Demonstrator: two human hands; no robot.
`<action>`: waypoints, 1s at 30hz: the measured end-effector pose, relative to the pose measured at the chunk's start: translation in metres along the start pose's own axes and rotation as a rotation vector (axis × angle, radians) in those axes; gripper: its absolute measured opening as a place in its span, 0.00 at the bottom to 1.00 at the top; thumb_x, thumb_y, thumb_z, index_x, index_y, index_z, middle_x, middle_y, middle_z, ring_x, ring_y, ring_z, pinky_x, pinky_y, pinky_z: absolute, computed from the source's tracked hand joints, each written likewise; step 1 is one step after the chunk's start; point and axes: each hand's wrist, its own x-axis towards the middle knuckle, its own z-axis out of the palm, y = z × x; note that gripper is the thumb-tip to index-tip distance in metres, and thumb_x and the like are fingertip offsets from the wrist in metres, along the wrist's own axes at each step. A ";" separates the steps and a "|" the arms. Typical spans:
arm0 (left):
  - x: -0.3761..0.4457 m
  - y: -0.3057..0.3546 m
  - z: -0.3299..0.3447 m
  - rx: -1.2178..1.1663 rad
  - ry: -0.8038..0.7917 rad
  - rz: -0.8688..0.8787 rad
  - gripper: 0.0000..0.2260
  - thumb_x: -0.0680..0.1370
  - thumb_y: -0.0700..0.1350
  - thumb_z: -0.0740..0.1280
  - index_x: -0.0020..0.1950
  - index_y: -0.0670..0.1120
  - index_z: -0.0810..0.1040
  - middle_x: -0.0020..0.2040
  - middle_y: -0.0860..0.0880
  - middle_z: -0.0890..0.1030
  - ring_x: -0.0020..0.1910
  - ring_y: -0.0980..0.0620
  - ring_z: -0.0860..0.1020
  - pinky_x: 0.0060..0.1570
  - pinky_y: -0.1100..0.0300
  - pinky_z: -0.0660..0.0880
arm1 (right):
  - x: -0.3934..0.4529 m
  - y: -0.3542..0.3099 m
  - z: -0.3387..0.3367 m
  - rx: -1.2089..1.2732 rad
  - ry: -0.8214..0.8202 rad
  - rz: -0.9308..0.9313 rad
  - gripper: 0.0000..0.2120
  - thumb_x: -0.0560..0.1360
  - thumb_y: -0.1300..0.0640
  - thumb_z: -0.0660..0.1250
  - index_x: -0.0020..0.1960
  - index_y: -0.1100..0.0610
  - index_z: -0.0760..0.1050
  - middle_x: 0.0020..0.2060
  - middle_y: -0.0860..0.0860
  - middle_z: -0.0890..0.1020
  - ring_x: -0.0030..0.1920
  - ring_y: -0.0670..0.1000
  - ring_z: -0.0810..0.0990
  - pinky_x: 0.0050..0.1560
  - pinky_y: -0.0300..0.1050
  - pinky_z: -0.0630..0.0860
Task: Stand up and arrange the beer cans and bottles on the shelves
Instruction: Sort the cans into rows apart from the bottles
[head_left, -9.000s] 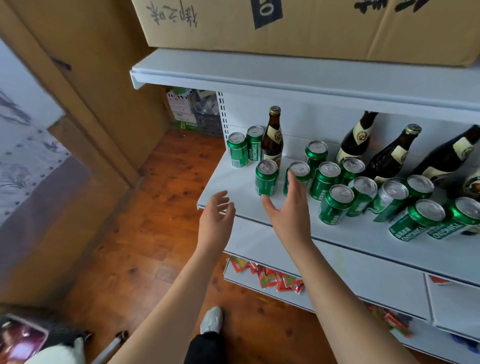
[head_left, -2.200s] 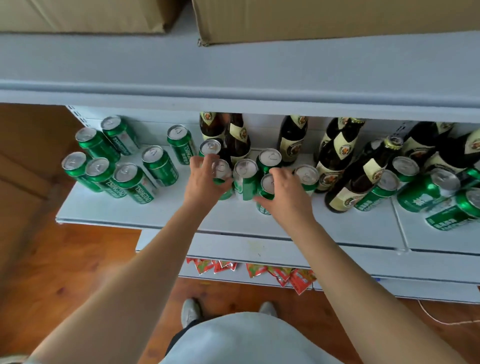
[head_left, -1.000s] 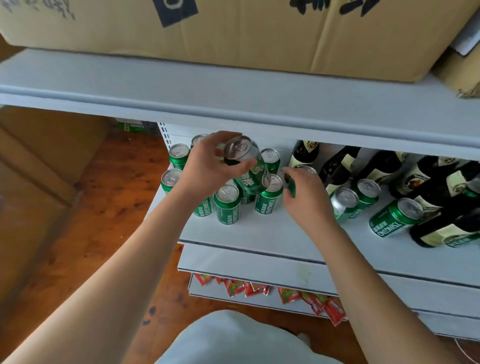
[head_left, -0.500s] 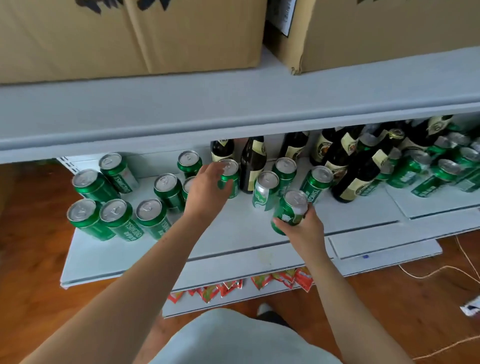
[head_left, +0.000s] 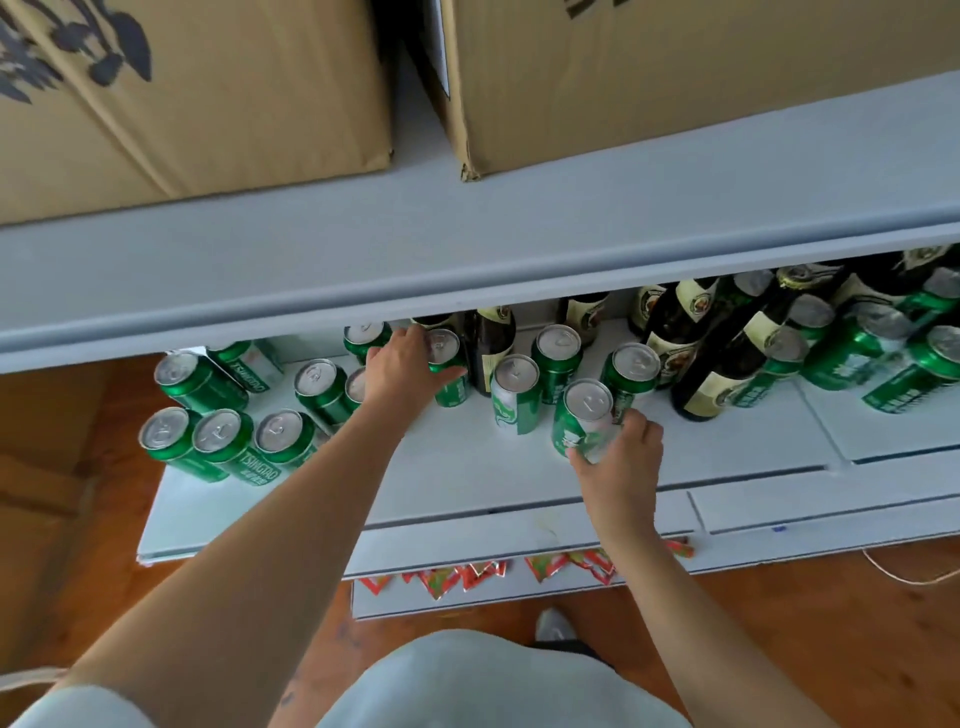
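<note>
The right hand has brought its green can down onto the shelf since half a second ago, fingers clamped round the body — it looks nearly placed. The can stands with its long axis roughly vertical, lid up, in front of the other upright cans. The left hand is wrapped around a rear can beside a dark bottle.
</note>
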 end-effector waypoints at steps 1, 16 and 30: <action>0.001 0.001 -0.002 -0.015 0.010 -0.001 0.26 0.70 0.63 0.72 0.57 0.45 0.74 0.51 0.46 0.78 0.53 0.42 0.77 0.50 0.51 0.72 | -0.007 0.001 -0.006 -0.048 0.066 -0.037 0.27 0.68 0.59 0.77 0.62 0.63 0.69 0.57 0.59 0.72 0.56 0.58 0.72 0.52 0.49 0.75; -0.023 -0.079 -0.123 -0.401 0.260 -0.149 0.09 0.75 0.48 0.70 0.38 0.47 0.74 0.38 0.51 0.77 0.43 0.51 0.74 0.45 0.63 0.73 | -0.033 -0.115 0.040 0.267 -0.182 -0.685 0.14 0.77 0.62 0.61 0.63 0.60 0.72 0.56 0.55 0.75 0.52 0.54 0.78 0.47 0.47 0.77; -0.002 -0.196 -0.093 -0.226 0.209 -0.111 0.25 0.69 0.52 0.77 0.62 0.45 0.75 0.53 0.49 0.78 0.47 0.53 0.73 0.37 0.69 0.66 | -0.020 -0.192 0.124 -0.262 -0.405 -0.668 0.32 0.73 0.47 0.71 0.73 0.55 0.64 0.65 0.57 0.70 0.60 0.61 0.72 0.56 0.52 0.75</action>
